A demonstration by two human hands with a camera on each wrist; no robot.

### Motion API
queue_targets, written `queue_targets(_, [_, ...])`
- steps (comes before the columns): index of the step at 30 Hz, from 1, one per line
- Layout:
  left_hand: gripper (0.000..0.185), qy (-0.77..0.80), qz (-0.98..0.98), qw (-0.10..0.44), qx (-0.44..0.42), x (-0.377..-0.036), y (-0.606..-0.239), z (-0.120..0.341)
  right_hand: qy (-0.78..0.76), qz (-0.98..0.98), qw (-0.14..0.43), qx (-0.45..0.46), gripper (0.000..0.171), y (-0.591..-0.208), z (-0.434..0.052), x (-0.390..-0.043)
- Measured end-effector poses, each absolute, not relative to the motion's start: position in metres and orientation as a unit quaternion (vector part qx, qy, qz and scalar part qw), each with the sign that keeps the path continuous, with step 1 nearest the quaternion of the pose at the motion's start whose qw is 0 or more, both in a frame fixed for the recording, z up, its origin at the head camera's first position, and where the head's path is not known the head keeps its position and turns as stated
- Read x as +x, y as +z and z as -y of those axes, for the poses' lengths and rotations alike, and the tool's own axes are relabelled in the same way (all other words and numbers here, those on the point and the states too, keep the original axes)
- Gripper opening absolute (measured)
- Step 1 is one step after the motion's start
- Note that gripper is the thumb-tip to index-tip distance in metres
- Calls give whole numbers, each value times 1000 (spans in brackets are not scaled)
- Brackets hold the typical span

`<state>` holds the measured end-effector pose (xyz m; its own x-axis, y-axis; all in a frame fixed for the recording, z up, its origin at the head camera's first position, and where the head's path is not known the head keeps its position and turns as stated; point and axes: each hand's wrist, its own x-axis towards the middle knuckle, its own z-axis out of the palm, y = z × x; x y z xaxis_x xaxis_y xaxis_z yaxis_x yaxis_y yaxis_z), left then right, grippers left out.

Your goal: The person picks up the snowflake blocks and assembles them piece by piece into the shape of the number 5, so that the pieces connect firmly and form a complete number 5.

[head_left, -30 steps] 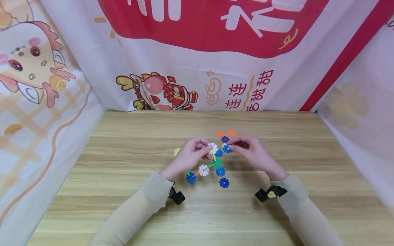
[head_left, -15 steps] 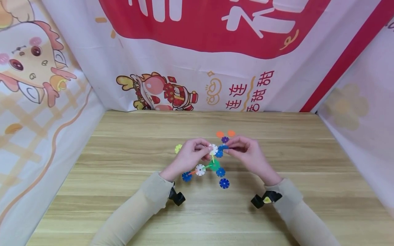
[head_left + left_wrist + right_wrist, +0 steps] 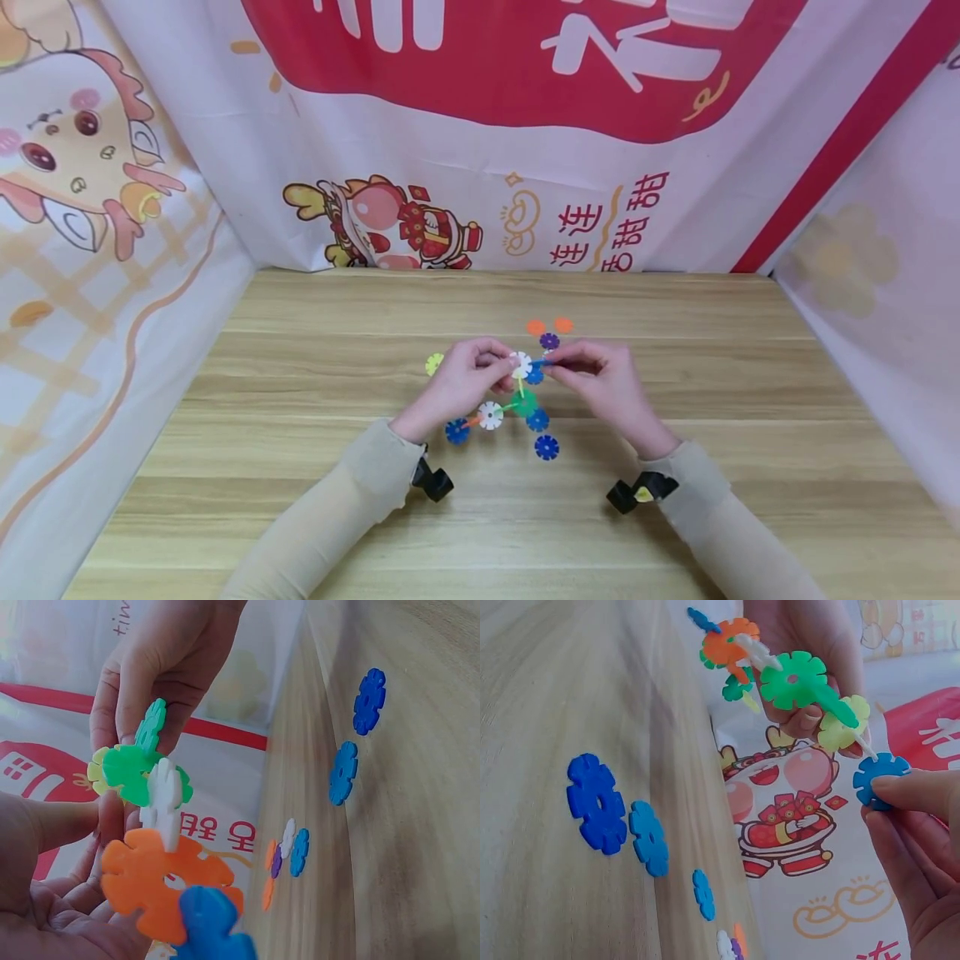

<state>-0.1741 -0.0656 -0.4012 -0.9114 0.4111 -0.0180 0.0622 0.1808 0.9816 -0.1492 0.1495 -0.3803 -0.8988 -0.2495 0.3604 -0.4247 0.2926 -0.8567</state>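
Blue slotted disc (image 3: 883, 780): moving leftward with the right hand (image 3: 600, 377) since a second ago, now showing edge-on in the head view and meeting the rim of the white disc (image 3: 522, 367); how deeply it is seating cannot be told.
Right grip: closing thumb and fingertips on the blue slotted disc, leaving little gap.
Left grip: the left hand (image 3: 472, 377) is pinching the white disc between thumb and fingers.
Disc chain (image 3: 793, 679): hanging above the tabletop from the left hand, joining green, white, orange and blue discs toward its far end.
Loose discs: two blue discs (image 3: 537, 419) (image 3: 534, 375), a dark blue disc (image 3: 547, 447), a purple disc (image 3: 549, 341) and two orange discs (image 3: 536, 327) (image 3: 563, 325) are lying beyond and below the hands.
Tabletop (image 3: 322, 533): supporting the loose discs.
Printed cloth (image 3: 450, 142): hanging behind.
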Motion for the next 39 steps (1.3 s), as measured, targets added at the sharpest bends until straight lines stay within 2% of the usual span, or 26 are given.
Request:
queue_targets(8, [15,618,-756,152,155,-174,-402,64,534,808,108,226,11,-409,-156,-162])
queue_targets(18, [18,610,-760,160,156,-171,-403,63,538,798,124,243,10,-415,-155,-162])
queue_targets(27, [16,611,-758,164,160,-171,-403,63,532,808,108,231,11,-412,-155,-161])
queue_targets(34, [21,604,-759,169,174,-171,-406,62,536,799,107,251,13,-390,-148,-150])
queue_targets(39, [21,595,-761,176,188,-171,-405,62,517,816,69,249,14,-384,-148,-147])
